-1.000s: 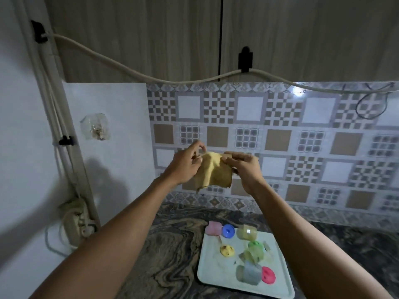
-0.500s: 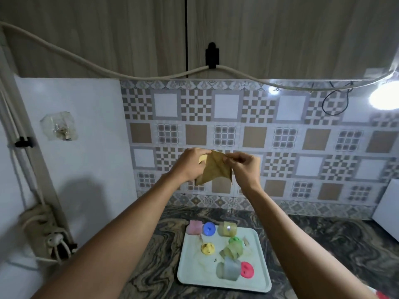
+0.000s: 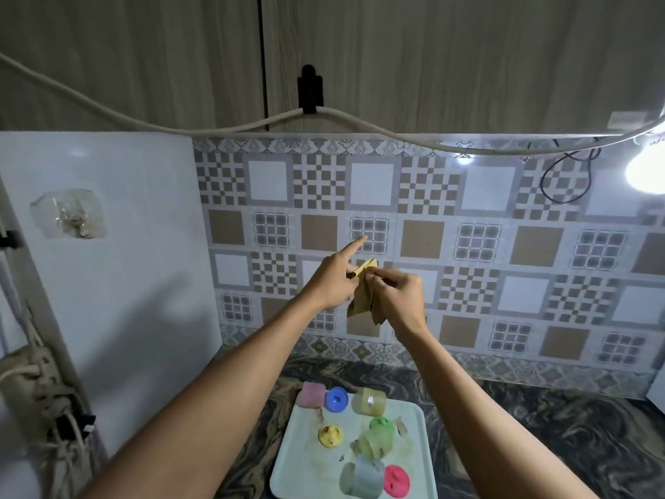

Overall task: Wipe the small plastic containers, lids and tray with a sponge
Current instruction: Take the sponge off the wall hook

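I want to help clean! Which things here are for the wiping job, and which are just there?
For the job: yellow sponge cloth held in both hands, white tray, small containers, lids.

Just there: cable, wall hook, light bulb, power strip.

Thin yellow sponge cloth (image 3: 361,300): soft, matt, limp and creased where it hangs folded between the left hand (image 3: 333,280) and right hand (image 3: 396,300). White rectangular plastic tray (image 3: 298,459): smooth, faintly glossy. Small translucent plastic containers, yellow (image 3: 370,401), pale green (image 3: 376,441) and grey (image 3: 361,479): frosted, semi-gloss. Pink container (image 3: 312,394): cloudy plastic. Round plastic lids, blue (image 3: 336,399), yellow (image 3: 330,435), green (image 3: 380,423) and red-pink (image 3: 396,480): opaque, smooth. Dark marbled stone countertop (image 3: 539,426): polished, swirled veining. Patterned ceramic wall tiles (image 3: 467,239): glazed, reflecting the lamp. Plain white wall panel (image 3: 136,246): glossy. Wood-grain cabinet doors (image 3: 431,59): matt.
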